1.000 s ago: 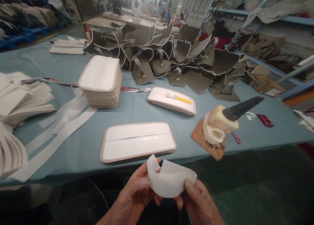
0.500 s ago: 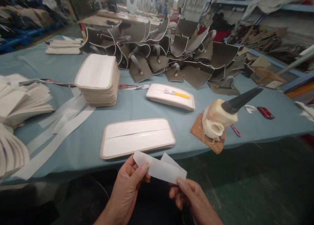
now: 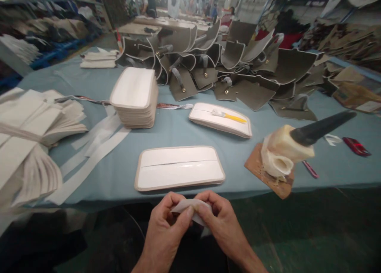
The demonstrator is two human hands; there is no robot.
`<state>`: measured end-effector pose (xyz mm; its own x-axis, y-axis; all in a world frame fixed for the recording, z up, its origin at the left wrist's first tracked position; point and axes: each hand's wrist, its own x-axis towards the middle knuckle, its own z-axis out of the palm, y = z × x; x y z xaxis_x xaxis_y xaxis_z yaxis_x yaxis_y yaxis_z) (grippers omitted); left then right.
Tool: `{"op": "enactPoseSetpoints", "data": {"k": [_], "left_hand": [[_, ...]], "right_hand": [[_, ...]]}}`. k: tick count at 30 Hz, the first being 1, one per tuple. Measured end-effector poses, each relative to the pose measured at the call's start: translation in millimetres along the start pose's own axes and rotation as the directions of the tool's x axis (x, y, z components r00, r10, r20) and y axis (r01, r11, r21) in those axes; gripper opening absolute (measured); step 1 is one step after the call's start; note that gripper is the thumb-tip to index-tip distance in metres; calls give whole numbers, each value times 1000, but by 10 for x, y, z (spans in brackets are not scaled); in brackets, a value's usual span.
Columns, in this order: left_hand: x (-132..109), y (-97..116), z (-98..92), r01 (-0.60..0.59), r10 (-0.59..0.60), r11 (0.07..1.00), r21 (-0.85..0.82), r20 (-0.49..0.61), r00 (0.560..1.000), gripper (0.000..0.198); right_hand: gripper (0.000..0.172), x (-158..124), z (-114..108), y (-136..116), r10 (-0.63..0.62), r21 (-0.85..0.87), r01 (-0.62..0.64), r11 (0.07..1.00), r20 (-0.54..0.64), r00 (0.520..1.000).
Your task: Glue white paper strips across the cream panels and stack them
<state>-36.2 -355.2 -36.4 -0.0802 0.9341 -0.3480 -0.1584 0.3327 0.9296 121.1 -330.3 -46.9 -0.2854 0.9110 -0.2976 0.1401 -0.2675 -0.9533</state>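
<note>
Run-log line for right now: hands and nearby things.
left hand: pinching white strip | right hand: pinching same strip | ahead: tan-edged white panel on blue tabletop | beyond: yellow-handled tool on second panel

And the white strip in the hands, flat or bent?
Bent: the strip curves, pinched between the left hand and right hand.

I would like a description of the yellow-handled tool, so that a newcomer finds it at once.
On the blue-green tablecloth, find the big heap of grey-brown bag pieces. Just in front of it lies a low stack of white, beige-edged panels. The yellow-handled tool rests on top, unlike the pink tool, which lies directly on the tablecloth.
</note>
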Motion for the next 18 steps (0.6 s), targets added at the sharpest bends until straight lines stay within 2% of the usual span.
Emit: {"op": "enactPoseSetpoints", "data": {"k": [2,5,12,18], "left_hand": [[-4,-26,-49,-29,32,999,36,-84,996,40],[22,-75,-127,-58,62,998,29,-177,982,38],[77,-43,-449,-57,80,993,101,-243,967,35],[190,-10,-742,-26,26,1000,2,-288,957,42]], "right_hand": [[47,82,40,-3,43,-17,-43,999,16,999],[46,210,58,-107,30,-149,-23,989,46,998],[39,658,233,-537,15,-473,55,879,143,990],[34,1037,525,-712,2,-651,122,749,186,982]]}}
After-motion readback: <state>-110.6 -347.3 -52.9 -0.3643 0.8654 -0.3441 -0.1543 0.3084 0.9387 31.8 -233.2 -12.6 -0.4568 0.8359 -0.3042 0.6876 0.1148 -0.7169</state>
